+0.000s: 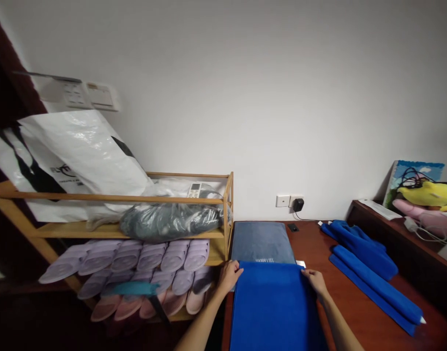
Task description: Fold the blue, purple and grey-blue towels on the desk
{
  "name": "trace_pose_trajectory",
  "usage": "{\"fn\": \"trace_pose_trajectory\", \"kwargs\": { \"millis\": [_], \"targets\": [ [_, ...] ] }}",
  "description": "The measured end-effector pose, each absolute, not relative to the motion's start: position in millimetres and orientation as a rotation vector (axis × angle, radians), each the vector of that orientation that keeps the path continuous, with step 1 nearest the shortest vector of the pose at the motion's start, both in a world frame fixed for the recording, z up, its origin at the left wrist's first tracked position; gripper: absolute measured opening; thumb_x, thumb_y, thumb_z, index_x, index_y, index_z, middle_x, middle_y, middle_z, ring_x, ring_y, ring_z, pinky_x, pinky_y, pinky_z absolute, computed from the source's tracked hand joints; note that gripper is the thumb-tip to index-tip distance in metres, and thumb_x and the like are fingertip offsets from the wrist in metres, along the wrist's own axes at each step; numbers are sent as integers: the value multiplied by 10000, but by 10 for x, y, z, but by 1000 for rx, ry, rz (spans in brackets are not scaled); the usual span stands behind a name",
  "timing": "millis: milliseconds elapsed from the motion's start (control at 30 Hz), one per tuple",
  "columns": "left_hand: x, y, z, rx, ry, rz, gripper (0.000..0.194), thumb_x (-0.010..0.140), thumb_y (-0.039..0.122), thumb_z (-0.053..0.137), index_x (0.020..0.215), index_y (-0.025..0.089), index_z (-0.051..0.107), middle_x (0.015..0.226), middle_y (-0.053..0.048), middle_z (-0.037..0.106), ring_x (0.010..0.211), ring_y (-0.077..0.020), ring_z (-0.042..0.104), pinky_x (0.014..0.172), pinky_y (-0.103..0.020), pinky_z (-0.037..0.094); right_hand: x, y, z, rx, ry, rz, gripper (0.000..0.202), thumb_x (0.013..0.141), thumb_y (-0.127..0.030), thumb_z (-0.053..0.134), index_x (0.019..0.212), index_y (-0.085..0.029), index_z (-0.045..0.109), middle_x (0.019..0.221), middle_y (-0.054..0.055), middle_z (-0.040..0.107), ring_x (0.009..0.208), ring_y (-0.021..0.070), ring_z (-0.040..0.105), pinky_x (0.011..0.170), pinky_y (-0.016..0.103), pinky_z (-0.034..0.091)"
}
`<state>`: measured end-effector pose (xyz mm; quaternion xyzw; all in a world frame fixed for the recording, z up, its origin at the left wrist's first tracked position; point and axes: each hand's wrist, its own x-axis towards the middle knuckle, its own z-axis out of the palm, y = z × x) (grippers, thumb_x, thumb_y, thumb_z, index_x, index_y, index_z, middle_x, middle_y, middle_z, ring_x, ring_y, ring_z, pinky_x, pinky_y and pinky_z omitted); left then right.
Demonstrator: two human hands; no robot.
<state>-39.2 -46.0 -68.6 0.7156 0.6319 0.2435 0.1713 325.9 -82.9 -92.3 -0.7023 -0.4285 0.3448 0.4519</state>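
A bright blue cloth (269, 307) is spread lengthwise toward me on the brown table (311, 253). Its far left corner is pinched in my left hand (230, 276), while my right hand (316, 282) grips the far right corner. The far edge runs straight between the two hands and overlaps a grey-blue folded cloth or cushion (262, 239) with white lettering, partly covered. Right of my right hand lie a rolled or folded blue cloth (377, 287) and a crumpled blue cloth (360, 243), each with a small white tag.
At left, a wooden rack (99, 197) holds a white bag (80, 151), a plastic-wrapped dark bundle (172, 219), a remote control (194, 190) and several slippers (161, 256). A black plug (298, 204) sits in the wall socket. A raised shelf (362, 217) at right carries a yellow plush toy (428, 194) and cables.
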Motion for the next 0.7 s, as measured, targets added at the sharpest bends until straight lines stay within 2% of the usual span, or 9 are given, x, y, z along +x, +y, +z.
{"fn": "trace_pose_trajectory", "kwargs": {
  "millis": [100, 200, 300, 467, 600, 700],
  "targets": [
    [-365, -484, -704, 2000, 1822, 727, 108, 775, 200, 589, 669, 195, 570, 697, 32, 551, 686, -124, 542, 637, -211, 342, 3248, -876, -957, -1731, -1103, 828, 354, 566, -535, 617, 507, -186, 602, 460, -14, 539, 522, 167, 513, 533, 272, 386],
    [-358, -523, -709, 1995, 1827, 764, 170, 808, 228, 566, 641, 196, 563, 704, 18, 543, 684, -132, 537, 639, -223, 341, 3231, -968, -988, -1673, -1154, 826, 395, 608, -560, 587, 674, -180, 672, 643, 15, 660, 666, 204, 588, 635, 281, 438],
    [-356, -556, -701, 1997, 1809, 826, 117, 799, 200, 570, 682, 201, 572, 755, 11, 542, 706, -137, 544, 665, -229, 359, 3222, -1050, -992, -1618, -1188, 829, 461, 637, -596, 567, 757, -169, 690, 757, 44, 699, 744, 227, 613, 706, 299, 460],
    [-357, -570, -694, 1979, 1720, 955, 58, 744, 158, 596, 734, 214, 583, 829, 9, 553, 804, -152, 576, 753, -249, 418, 3223, -1095, -983, -1598, -1197, 813, 511, 631, -650, 561, 743, -170, 696, 738, 54, 700, 746, 245, 619, 712, 316, 469],
    [-382, -571, -721, 1926, 1677, 1019, 46, 710, 223, 638, 685, 212, 600, 836, -3, 566, 821, -175, 586, 767, -286, 441, 3223, -1100, -990, -1585, -1209, 820, 491, 628, -647, 574, 702, -176, 693, 699, 43, 689, 730, 242, 608, 702, 315, 463],
    [-394, -557, -736, 1869, 1674, 1051, 135, 698, 311, 656, 620, 212, 608, 815, -16, 575, 833, -201, 582, 786, -322, 437, 3239, -1092, -981, -1583, -1193, 824, 485, 624, -644, 578, 680, -176, 691, 683, 37, 681, 708, 233, 598, 674, 307, 457]
  ]
}}
